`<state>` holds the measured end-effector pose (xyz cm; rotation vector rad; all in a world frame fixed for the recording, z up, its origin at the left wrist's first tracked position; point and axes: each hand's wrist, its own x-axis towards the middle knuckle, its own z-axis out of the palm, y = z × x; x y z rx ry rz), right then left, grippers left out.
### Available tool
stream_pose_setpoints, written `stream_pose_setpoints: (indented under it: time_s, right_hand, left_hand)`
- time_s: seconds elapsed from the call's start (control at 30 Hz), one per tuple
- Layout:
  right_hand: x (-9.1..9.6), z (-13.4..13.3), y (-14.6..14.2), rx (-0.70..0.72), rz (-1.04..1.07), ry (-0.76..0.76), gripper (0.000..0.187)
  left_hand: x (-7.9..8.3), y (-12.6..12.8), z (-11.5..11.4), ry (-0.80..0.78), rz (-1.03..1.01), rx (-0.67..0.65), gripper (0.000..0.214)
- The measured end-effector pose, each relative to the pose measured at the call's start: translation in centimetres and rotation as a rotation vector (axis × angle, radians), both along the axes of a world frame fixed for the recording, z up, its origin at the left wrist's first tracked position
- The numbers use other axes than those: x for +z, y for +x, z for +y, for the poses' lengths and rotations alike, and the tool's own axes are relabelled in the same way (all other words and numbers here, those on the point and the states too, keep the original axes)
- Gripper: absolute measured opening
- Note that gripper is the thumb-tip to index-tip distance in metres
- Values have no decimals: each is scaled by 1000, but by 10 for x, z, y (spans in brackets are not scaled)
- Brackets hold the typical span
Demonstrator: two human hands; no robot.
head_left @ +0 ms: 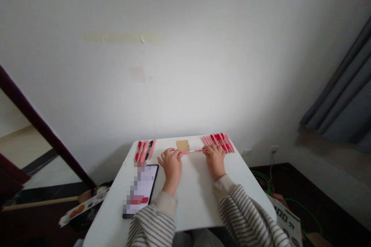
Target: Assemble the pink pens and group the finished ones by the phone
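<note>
A pink pen (193,151) lies level between my two hands above the white table (197,197). My left hand (171,166) is closed on its left end, fingers curled. My right hand (215,159) pinches its right end. Just behind the pen sits a small brown card (182,145). A row of several red and pink pens (220,142) lies at the far right of the table, right by my right hand. Another small bunch of red, pink and black pens (144,150) lies at the far left.
A phone (141,190) lies screen-up on the left part of the table. The table stands against a white wall. Green cables (262,180) and a printed bag (286,220) are on the floor at right, packaging (84,205) on the floor at left. A grey curtain (344,100) hangs at right.
</note>
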<state>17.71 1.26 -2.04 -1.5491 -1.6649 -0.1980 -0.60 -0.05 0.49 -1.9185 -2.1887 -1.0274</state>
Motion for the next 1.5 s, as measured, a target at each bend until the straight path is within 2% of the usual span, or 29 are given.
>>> stream_pose_setpoints:
  time_s: [0.2, 0.9, 1.23, 1.5]
  right_hand:
    - [2, -1, -2, 104, -8, -9, 14]
    - [7, -3, -2, 185, 34, 7, 10]
    - [2, 1, -2, 213, 60, -67, 22]
    - [6, -3, -3, 241, 122, -111, 24]
  left_hand:
    - [-1, 1, 0, -3, 7, -40, 18]
    - [0, 4, -1, -33, -7, -111, 20]
    - [1, 3, -1, 2, -18, -133, 17]
    - [2, 4, -1, -24, -34, -126, 19]
